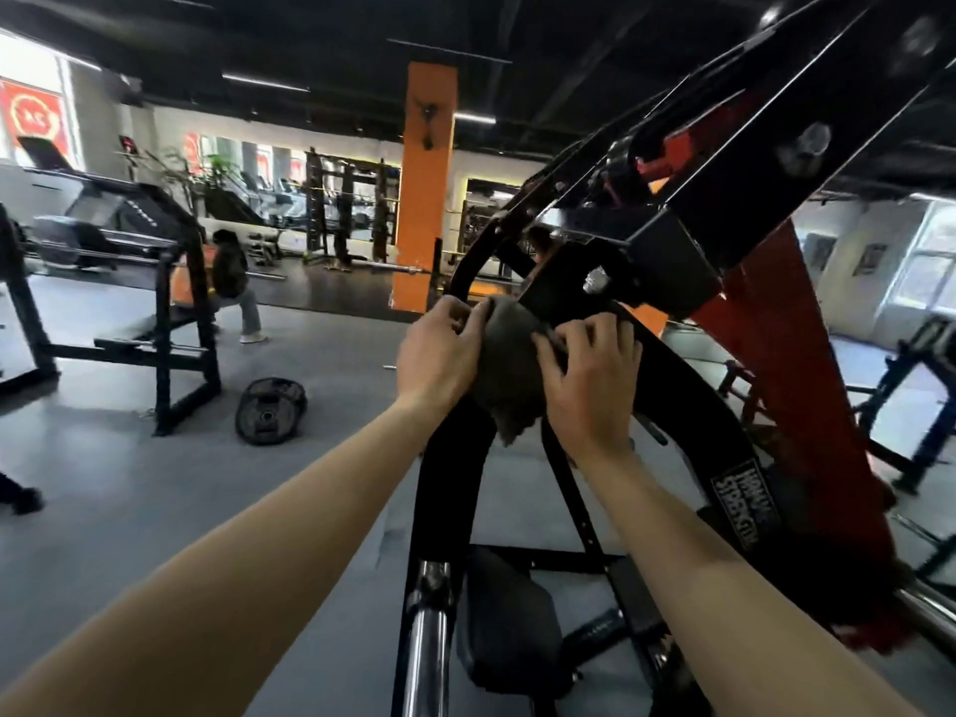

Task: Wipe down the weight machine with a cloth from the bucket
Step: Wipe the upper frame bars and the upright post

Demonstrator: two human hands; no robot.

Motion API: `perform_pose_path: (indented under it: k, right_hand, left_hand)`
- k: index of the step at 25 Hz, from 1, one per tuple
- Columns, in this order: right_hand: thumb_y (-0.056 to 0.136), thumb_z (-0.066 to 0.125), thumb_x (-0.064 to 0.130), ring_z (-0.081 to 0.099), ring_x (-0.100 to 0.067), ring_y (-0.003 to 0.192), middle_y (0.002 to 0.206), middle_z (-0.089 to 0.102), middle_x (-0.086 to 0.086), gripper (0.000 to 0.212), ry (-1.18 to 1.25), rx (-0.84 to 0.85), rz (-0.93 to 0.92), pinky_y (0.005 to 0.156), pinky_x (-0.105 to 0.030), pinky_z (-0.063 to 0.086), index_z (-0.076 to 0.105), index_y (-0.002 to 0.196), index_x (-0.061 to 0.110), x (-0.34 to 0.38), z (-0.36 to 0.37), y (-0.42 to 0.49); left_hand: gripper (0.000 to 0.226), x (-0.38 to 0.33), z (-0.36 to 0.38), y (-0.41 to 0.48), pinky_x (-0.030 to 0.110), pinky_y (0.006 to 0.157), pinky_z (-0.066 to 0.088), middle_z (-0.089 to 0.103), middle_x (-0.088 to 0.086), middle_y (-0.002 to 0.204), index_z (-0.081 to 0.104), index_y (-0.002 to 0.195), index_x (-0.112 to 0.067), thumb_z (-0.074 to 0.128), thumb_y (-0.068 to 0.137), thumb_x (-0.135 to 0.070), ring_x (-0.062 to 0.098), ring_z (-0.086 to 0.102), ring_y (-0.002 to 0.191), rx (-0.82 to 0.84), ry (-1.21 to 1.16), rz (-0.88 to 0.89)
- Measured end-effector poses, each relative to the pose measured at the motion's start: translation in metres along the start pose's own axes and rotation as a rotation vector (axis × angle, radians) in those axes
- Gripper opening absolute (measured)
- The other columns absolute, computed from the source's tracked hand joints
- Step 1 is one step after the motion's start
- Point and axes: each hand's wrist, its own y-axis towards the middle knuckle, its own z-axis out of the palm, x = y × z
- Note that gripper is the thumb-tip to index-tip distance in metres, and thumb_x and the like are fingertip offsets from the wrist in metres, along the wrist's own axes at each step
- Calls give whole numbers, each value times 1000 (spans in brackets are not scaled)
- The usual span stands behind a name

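Saw grey floor (320, 375) underfoot, black weight plate (270, 411) lying flat on it near a black rack (163, 328), weight machine (445, 489) planted alongside.

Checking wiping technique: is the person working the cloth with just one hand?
No, both the left hand and the right hand hold the grey cloth against the machine's black frame.

Inside a gym: treadmills (103, 225) are lining the far wall, black racks (164, 302) are standing on grey flooring, a weight plate (270, 411) is lying loose, a weight machine (724, 209) is towering close by.
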Motion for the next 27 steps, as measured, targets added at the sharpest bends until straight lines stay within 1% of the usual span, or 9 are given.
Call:
perform_pose_path:
  k: [1, 3, 5, 7, 10, 15, 21, 24, 27]
  right_hand:
    - [102, 59, 38, 54, -31, 99, 103, 59, -8, 27, 13, -43, 17, 85, -46, 44, 63, 96, 12, 1, 1, 9]
    - [103, 57, 34, 54, -33, 102, 106, 60, -10, 25, 30, -115, 78, 86, -48, 44, 62, 98, 10, 5, 6, 16]
    - [101, 56, 29, 52, -33, 98, 104, 58, -12, 21, 28, -175, 122, 82, -47, 42, 59, 98, 8, 13, 18, 6]
    - [102, 54, 28, 50, -33, 94, 102, 57, -14, 21, 23, -215, 112, 80, -47, 41, 57, 99, 7, 17, 29, -4]
    - [105, 49, 31, 49, -33, 92, 101, 56, -15, 28, 12, -244, 40, 80, -46, 40, 57, 98, 5, 6, 37, -8]
    - [107, 40, 32, 51, -34, 89, 98, 55, -16, 36, -107, -220, -13, 78, -48, 41, 57, 97, 2, 8, 34, 0]
    - [109, 37, 36, 51, -30, 88, 99, 51, -12, 39, -315, -223, 312, 79, -45, 45, 57, 97, 5, 49, 41, -32]
    - [105, 49, 30, 54, -32, 89, 103, 51, -14, 27, -425, -211, 422, 76, -44, 48, 59, 102, 4, 81, 50, -64]
    - [101, 57, 33, 57, -31, 89, 107, 50, -9, 25, -460, -98, 561, 76, -44, 50, 51, 108, 10, 107, 43, -80]
  left_hand:
    - [45, -12, 3, 7, 34, 71, 44, 68, -1, 86, 62, 83, -23, 43, 103, -58, 22, 66, 91, 118, -112, -28]
    - [65, -35, 10, 15, 37, 85, 51, 72, 5, 96, 71, 92, -16, 27, 105, -62, 24, 67, 99, 283, -229, -38]
    - [74, -41, 14, 19, 41, 96, 50, 73, 6, 105, 73, 97, -20, 18, 102, -69, 22, 67, 102, 334, -232, 51]
    - [74, -30, 13, 23, 45, 96, 50, 72, 3, 100, 67, 88, -27, 14, 97, -78, 21, 66, 98, 339, -188, 159]
    - [68, -2, 13, 23, 45, 90, 52, 70, -3, 93, 60, 96, -31, 23, 88, -88, 17, 65, 90, 410, -114, 243]
    - [63, -12, 11, 44, 42, 84, 55, 69, -6, 94, 57, 105, -23, 46, 86, -83, 14, 66, 88, 537, -178, 341]
    - [56, 8, 15, 41, 40, 71, 44, 60, 0, 90, 42, 104, -19, 55, 91, -71, 26, 58, 84, 545, -212, 436]
    - [55, 45, 10, 29, 41, 66, 45, 63, 6, 90, 39, 106, -17, 56, 93, -67, 39, 65, 89, 578, -246, 481]
    - [54, 81, -1, 10, 39, 61, 41, 66, 7, 94, 35, 115, -17, 57, 95, -62, 40, 67, 88, 617, -297, 481]
